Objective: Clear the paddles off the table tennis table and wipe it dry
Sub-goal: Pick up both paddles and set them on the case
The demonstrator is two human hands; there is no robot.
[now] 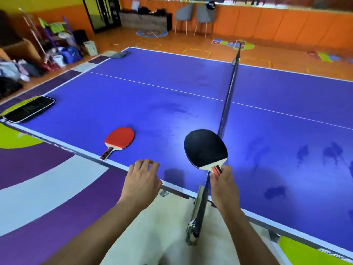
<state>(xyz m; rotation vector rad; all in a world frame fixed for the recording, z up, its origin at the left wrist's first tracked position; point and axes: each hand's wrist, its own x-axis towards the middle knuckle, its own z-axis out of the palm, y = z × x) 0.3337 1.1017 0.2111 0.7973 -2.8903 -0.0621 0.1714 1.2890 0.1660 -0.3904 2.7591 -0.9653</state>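
I see my right hand [224, 185] gripping the black paddle [206, 149] by its red-and-black handle, fingers wrapped tight around it. The paddle is lifted off the blue surface [172, 87], just beside the near end of the net [228, 96]. Its round black rubber face looks toward me, pale wood showing at the neck. Its long axis runs from the handle at lower right up to the blade at upper left.

My left hand [142, 180] hovers at the near edge, holding nothing, fingers loosely curled and slightly spread.

The red paddle [119, 139] lies flat on the surface near that edge, well left of the black one. Its red face is up; its handle points down-left toward the edge, blade up-right.

Dark wet patches [332, 153] mark the surface right of the net. A black case [28, 109] sits at the far-left corner.
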